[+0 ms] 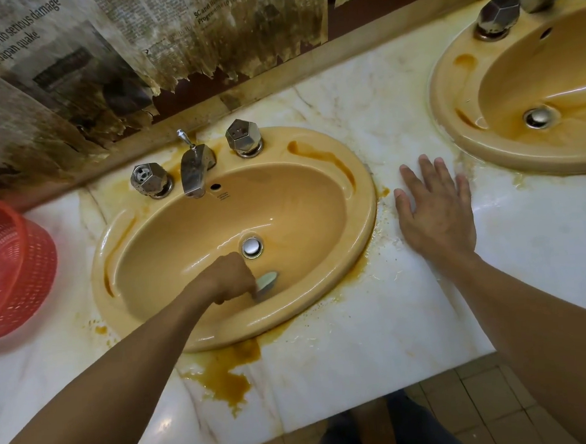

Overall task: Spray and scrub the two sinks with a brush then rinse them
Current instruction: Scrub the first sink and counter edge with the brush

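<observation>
Two tan oval sinks are set in a white marble counter. The near sink (pixel 363 217) fills the middle of the view; the second sink (pixel 450 116) is cut off at the upper right. Inside the near basin, my left hand (pixel 231 277) grips a pale green brush (pixel 267 281), whose head lies against the basin's front wall just below the chrome drain (pixel 252 247). My right hand (pixel 435 209) rests flat on the counter between the two sinks, fingers spread. Both basins look wet. No spray bottle is in view.
A red plastic basket (pixel 10 270) stands on the counter (pixel 328 374) at the left edge. Chrome tap (pixel 194 171) and two faceted knobs sit behind the near basin. Brown stains and puddles mark the marble around it. Torn, stained newspaper covers the wall behind.
</observation>
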`<control>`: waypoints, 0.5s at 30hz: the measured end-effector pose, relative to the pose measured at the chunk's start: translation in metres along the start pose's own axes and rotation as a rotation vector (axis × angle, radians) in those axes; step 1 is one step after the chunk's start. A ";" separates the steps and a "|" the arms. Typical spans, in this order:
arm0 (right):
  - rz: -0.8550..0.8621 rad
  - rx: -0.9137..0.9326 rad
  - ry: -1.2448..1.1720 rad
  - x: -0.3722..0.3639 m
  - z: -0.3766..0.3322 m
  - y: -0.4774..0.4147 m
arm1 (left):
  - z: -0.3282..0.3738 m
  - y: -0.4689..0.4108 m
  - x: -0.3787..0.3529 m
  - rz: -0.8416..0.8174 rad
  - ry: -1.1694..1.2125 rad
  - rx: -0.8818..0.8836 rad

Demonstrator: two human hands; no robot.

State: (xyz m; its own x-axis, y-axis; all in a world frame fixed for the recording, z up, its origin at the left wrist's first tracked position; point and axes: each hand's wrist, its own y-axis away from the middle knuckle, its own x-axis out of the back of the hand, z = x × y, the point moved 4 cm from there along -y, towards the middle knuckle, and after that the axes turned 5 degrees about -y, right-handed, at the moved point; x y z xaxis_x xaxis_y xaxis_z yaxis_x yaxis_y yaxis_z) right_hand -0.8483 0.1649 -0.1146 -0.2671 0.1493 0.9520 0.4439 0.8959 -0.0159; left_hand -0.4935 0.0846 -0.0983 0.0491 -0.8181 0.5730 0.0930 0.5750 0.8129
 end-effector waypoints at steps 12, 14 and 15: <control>-0.010 0.014 0.005 -0.003 0.002 -0.003 | -0.049 0.021 0.015 -0.103 0.107 0.012; -0.009 0.021 0.014 -0.004 0.002 -0.002 | -0.049 0.021 0.017 -0.139 0.222 0.009; -0.011 0.025 0.016 -0.004 0.002 -0.003 | -0.051 0.017 0.018 -0.089 0.169 0.025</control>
State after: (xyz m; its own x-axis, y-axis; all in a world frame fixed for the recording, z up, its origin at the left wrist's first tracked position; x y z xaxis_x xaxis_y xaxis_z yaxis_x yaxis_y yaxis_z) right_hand -0.8499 0.1627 -0.1186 -0.2580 0.1327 0.9570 0.4191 0.9079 -0.0130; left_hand -0.4399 0.0792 -0.0794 0.2079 -0.8554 0.4745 0.0795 0.4982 0.8634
